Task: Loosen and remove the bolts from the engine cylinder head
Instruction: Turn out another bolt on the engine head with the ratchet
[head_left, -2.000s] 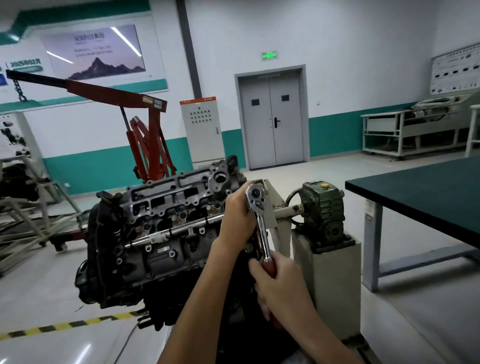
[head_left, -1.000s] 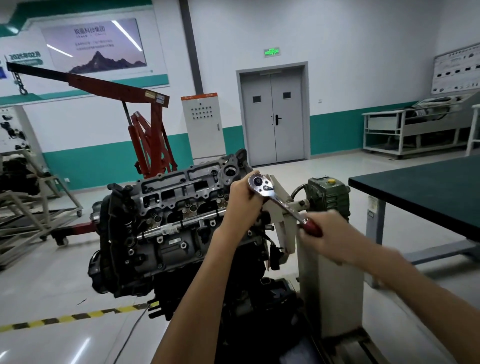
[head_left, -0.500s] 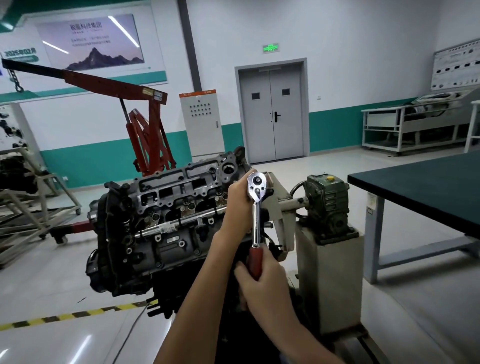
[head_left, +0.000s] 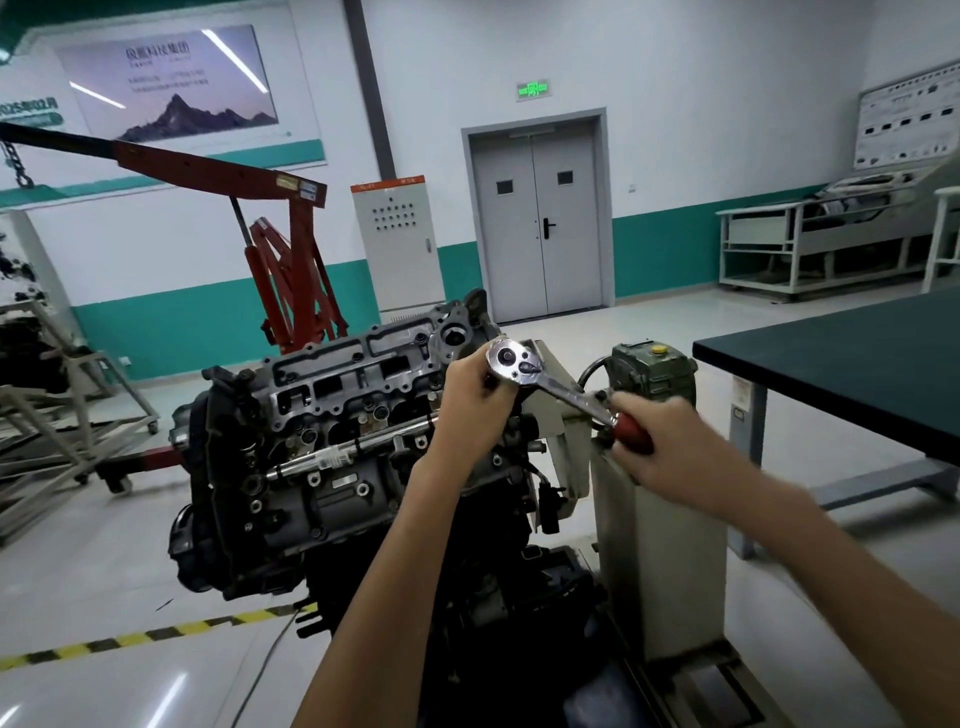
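The wrench (head_left: 566, 391) has its round head at the right-hand end of the cylinder head (head_left: 353, 382), the end nearest the stand (head_left: 660, 545) that carries the engine, and its shaft slants down to the right. The left hand (head_left: 475, 402) has its fingers curled in behind the wrench's head, probably round the socket, though the socket and the bolt under it are hidden. The right hand (head_left: 675, 447) is blurred and wraps round the red handle, just in front of the green gearbox (head_left: 652, 371) at the top of the stand. The main risk is likely the socket tilting. If the left hand lets it lean while the right hand pulls, it may ride off the bolt and round its corners. A bolt that gives way suddenly could send the right knuckles into the gearbox or the stand's pale mounting plate, since the handle swings close to both. The left fingers sit between the wrench's head and the metal edge of the cylinder head, so a slip could pinch them. Once free, the bolt could drop into an open pocket of the cylinder head or onto the floor unless the left hand catches it.
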